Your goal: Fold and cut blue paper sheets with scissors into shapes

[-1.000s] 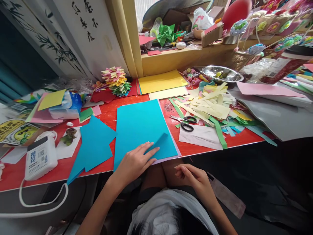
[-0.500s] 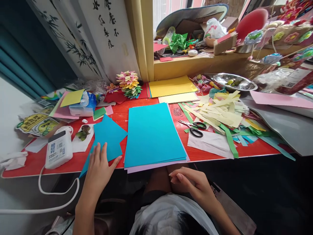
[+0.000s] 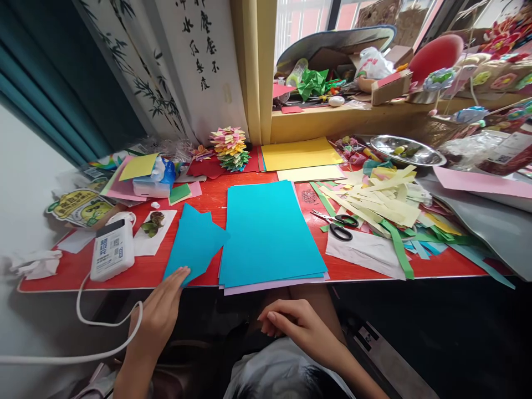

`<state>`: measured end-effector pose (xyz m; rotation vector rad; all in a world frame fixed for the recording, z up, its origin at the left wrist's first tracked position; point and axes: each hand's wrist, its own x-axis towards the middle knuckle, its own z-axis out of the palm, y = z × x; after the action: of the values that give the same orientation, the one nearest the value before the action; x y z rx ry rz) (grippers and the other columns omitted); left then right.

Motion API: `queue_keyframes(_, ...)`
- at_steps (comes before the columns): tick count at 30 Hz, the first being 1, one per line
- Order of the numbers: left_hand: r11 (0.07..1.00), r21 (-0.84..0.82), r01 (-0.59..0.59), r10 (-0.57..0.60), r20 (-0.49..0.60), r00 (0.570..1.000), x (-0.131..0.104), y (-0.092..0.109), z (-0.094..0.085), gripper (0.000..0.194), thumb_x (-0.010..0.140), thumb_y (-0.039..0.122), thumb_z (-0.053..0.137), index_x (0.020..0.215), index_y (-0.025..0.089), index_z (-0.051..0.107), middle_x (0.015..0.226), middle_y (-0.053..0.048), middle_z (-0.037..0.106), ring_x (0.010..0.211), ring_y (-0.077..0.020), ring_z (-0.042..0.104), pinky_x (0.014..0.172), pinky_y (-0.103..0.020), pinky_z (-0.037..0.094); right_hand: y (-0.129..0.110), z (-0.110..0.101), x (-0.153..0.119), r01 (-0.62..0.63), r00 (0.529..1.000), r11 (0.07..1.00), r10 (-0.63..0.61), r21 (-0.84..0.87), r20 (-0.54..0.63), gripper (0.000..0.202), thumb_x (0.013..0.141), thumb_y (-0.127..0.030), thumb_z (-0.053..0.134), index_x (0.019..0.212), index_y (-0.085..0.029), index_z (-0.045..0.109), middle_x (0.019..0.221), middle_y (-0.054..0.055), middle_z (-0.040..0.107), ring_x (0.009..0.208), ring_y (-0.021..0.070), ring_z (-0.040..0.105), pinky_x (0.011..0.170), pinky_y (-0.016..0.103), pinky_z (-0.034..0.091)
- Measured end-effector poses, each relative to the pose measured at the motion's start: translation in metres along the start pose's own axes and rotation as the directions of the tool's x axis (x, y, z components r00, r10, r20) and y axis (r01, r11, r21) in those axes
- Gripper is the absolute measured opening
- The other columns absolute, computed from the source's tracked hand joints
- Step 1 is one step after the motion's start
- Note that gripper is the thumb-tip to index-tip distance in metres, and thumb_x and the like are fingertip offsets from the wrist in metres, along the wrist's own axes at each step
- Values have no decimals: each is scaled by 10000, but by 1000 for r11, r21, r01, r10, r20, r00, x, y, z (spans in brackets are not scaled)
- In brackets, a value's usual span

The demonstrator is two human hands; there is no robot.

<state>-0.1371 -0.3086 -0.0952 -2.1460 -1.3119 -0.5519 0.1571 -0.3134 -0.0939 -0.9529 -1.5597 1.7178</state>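
Note:
Folded or cut blue paper pieces lie at the left front of the red table. My left hand touches their lower edge with outstretched fingers, and its thumb is hidden. Beside them lies a stack of blue paper sheets, with lilac paper showing underneath at the front edge. My right hand hovers above my lap, in front of the stack, with its fingers curled together and nothing visible in them. Scissors with black handles rest to the right of the stack.
Cream paper strips are heaped at the right, near a metal bowl. Yellow paper and a layered folded-paper tower stand at the back. On the left sits a white power strip, its cable hanging below the table.
My left hand has slid back toward the table's front edge, and the blue pieces beneath it have shifted and turned. My right hand has moved slightly left and down. The view has shifted a little.

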Motion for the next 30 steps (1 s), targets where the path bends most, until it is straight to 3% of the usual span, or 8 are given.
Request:
queue_keyframes(3,989,58,137,-121,-222,968,4,24,-7,498,813,42,541,1294,165,490,1033,-67,698,902,-194,672,781,-270,515,0,5,4,-29,999,989,23,147,44,370,876,-464,477,989,-157,649,870,72,669,746,144,626,645,241,491)
queue_keyframes(6,977,-150,-155,133,-144,981,16,62,-14,413,894,76,379,1293,110,480,1107,-118,664,1059,-202,611,866,-287,499,1,5,7,-78,996,956,84,283,-9,508,830,-590,457,1046,-156,611,811,61,658,667,156,631,571,259,509)
queue_keyframes(10,855,-335,-395,414,-17,910,30,93,-14,390,931,156,306,1264,92,498,1219,-135,597,1221,-247,480,987,-360,442,3,-8,8,-119,939,986,150,118,-311,439,803,-580,503,850,-170,653,679,29,643,617,173,608,538,265,508)
queue_keyframes(12,914,-282,-292,318,53,946,29,88,-9,412,917,181,380,1322,122,437,1292,-120,542,1271,-265,417,1028,-403,404,1,-21,4,-137,914,988,154,72,-375,392,795,-547,539,857,-180,663,714,41,665,655,197,620,551,283,520)
queue_keyframes(14,992,-119,-50,65,130,989,23,71,-3,534,885,230,483,1388,130,335,1364,-147,459,1315,-308,339,1042,-467,373,-4,-37,-1,-162,901,983,182,83,-394,385,800,-528,543,909,-180,667,759,60,680,674,217,633,559,308,533)
queue_keyframes(17,973,31,228,-230,165,959,5,36,3,670,863,347,517,1430,136,230,1441,-204,313,1341,-363,256,1022,-552,352,-16,-63,-7,-177,907,977,210,122,-366,403,802,-505,555,1014,-177,653,890,86,687,743,247,652,629,355,550)
queue_keyframes(25,932,55,358,-362,173,916,-26,-3,7,467,916,340,378,1359,196,365,1278,-145,541,1091,-278,580,846,-398,508,-34,-104,28,-198,925,949,98,-245,-367,370,806,-528,513,867,-187,643,778,48,662,672,221,618,528,293,470)
queue_keyframes(30,846,175,504,-524,99,846,-14,7,0,364,918,250,375,1233,142,519,991,-138,682,780,-251,658,621,-325,487,-23,-100,60,-352,857,533,-147,-769,-494,298,845,-417,485,925,-156,605,768,98,620,700,263,575,567,348,423)
